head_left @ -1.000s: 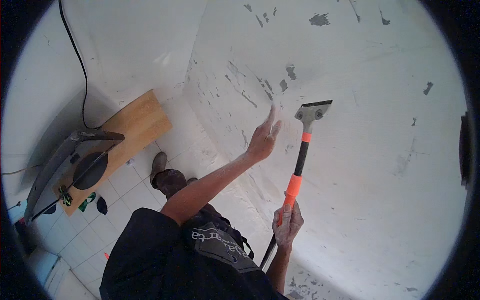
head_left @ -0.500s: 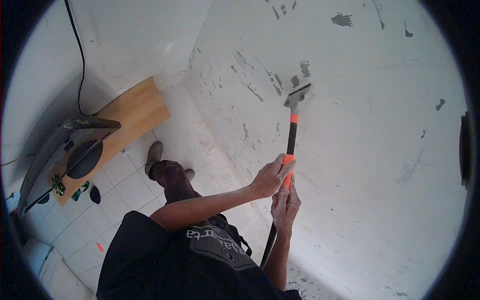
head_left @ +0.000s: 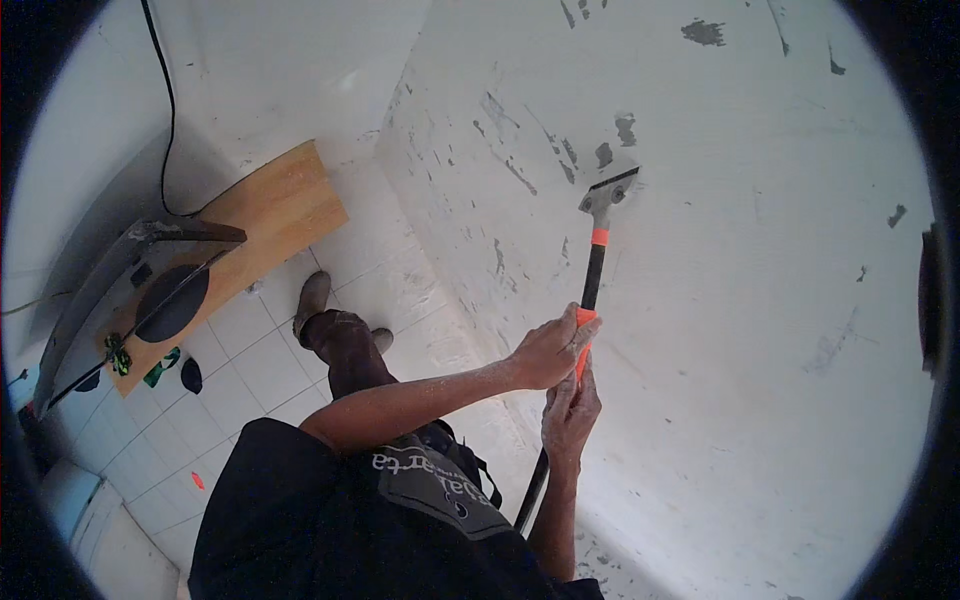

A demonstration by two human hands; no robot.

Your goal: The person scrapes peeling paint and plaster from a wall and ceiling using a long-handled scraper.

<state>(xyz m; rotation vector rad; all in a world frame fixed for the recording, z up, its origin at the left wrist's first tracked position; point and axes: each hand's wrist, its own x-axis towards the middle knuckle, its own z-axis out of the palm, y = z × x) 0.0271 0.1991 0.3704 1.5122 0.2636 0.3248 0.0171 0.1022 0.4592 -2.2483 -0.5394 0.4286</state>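
Note:
A long-handled scraper [head_left: 593, 270] with a black pole, orange grip and grey head stretches across the front of a white wall. My left hand [head_left: 547, 352] is closed around the upper part of the orange grip. Just below it, my right hand [head_left: 571, 415] wraps the lower end, and the pole runs down beside my right forearm. The scraper's blade [head_left: 615, 180] is at the wall [head_left: 740, 300], close below some grey bare patches [head_left: 604, 155]; whether its edge touches the surface, I cannot tell. Pale dust coats both hands.
On the left, a wooden board [head_left: 280, 200] bears a dark curved panel [head_left: 95, 300]. A black cable [head_left: 168, 110] hangs down the wall behind it. Tiled floor [head_left: 250, 330] lies under my boot [head_left: 313, 295]. A dark object [head_left: 930, 300] is at the far right edge.
The view has shifted slightly, moving the wall marks rightward. Against those marks, the scraper head sits a little lower, drawn slightly back. Both hands keep the same hold.

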